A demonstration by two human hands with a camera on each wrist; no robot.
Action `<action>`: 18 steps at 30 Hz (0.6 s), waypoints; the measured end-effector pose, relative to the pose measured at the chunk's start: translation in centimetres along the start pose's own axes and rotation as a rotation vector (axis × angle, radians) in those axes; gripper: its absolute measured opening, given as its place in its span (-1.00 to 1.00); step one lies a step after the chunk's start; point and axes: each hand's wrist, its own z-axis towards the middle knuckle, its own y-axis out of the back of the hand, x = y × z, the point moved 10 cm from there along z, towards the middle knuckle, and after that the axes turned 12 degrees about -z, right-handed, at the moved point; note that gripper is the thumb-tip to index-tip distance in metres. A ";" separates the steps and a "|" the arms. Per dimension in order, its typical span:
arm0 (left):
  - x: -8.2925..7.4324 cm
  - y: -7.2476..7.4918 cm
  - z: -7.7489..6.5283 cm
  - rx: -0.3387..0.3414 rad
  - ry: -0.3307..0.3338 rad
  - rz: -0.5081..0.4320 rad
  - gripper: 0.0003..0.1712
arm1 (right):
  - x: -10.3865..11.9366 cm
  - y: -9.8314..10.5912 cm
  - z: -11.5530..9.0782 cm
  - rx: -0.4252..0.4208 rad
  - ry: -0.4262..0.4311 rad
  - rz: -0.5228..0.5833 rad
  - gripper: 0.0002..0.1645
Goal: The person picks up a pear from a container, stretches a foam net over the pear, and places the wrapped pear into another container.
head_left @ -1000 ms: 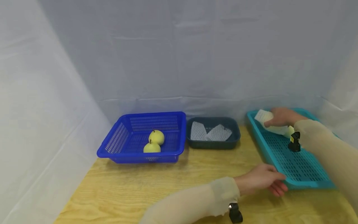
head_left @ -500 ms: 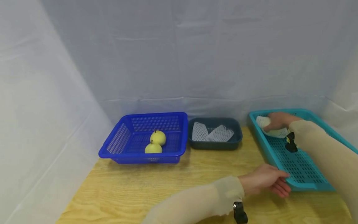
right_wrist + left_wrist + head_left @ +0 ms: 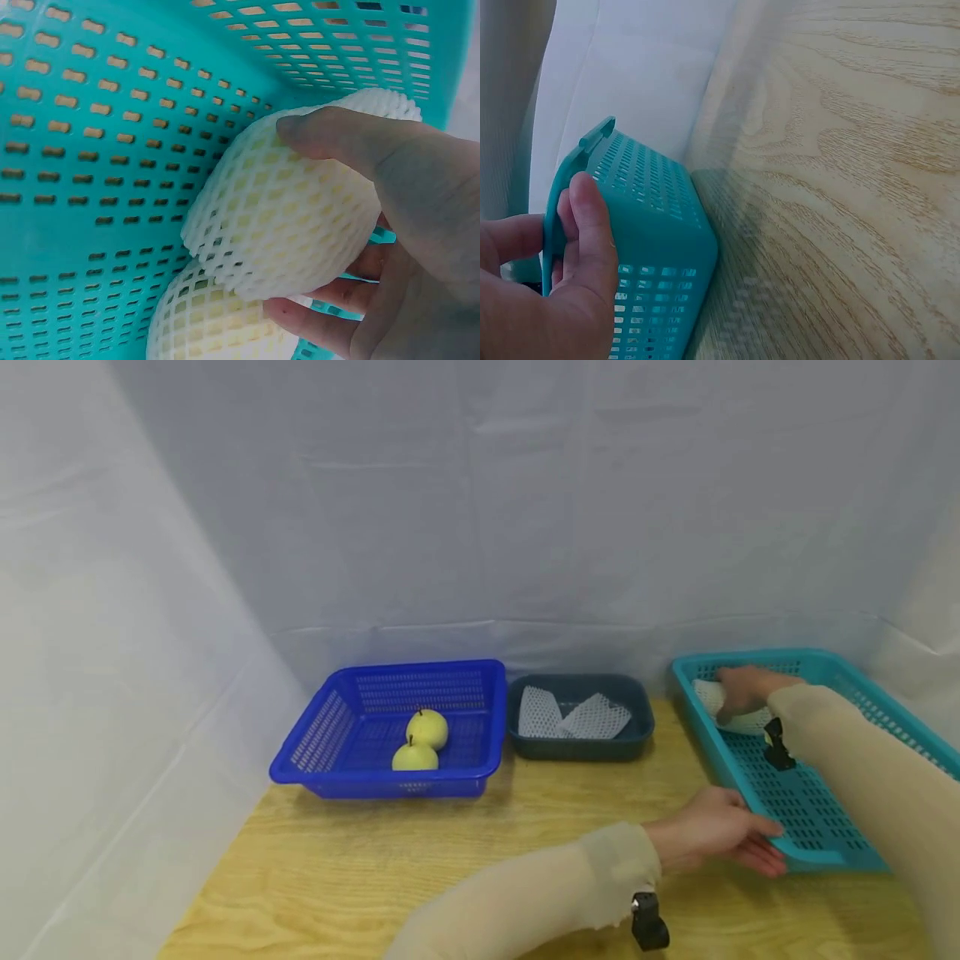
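Note:
My right hand (image 3: 746, 689) is inside the turquoise basket (image 3: 813, 857), at its far left corner. In the right wrist view its thumb and fingers curl round a pear in a white foam net (image 3: 285, 195), pale yellow showing through the mesh. Another netted pear (image 3: 217, 319) lies right against it, partly covered. My left hand (image 3: 712, 827) pinches the near left corner of that basket. In the left wrist view the thumb is on one side of the rim and the fingers (image 3: 589, 217) are on the outer side.
On the left stands a blue basket (image 3: 382, 775) with two bare yellow pears (image 3: 427, 729). Between the baskets, a dark green tray (image 3: 573, 749) holds two white foam nets (image 3: 596, 717). White sheeting (image 3: 480, 527) hangs behind the wooden table (image 3: 337, 877).
My right hand has lowered the netted pear deeper into the turquoise basket's far left corner. My left hand has moved slightly right, with its fingers now closer about the rim.

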 end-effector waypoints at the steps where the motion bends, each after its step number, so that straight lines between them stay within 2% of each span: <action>1: 0.0 0.0 0.0 0.000 0.000 0.003 -0.78 | 0.0 -0.1 0.0 0.001 0.000 0.005 0.01; 9: 0.1 -0.1 0.1 0.006 0.035 0.021 -0.77 | -0.3 -0.5 -0.1 -0.037 0.042 0.063 -0.05; 18: 0.1 0.1 0.5 0.000 0.030 0.047 -0.77 | -0.2 -1.1 0.0 -0.028 0.054 0.068 0.06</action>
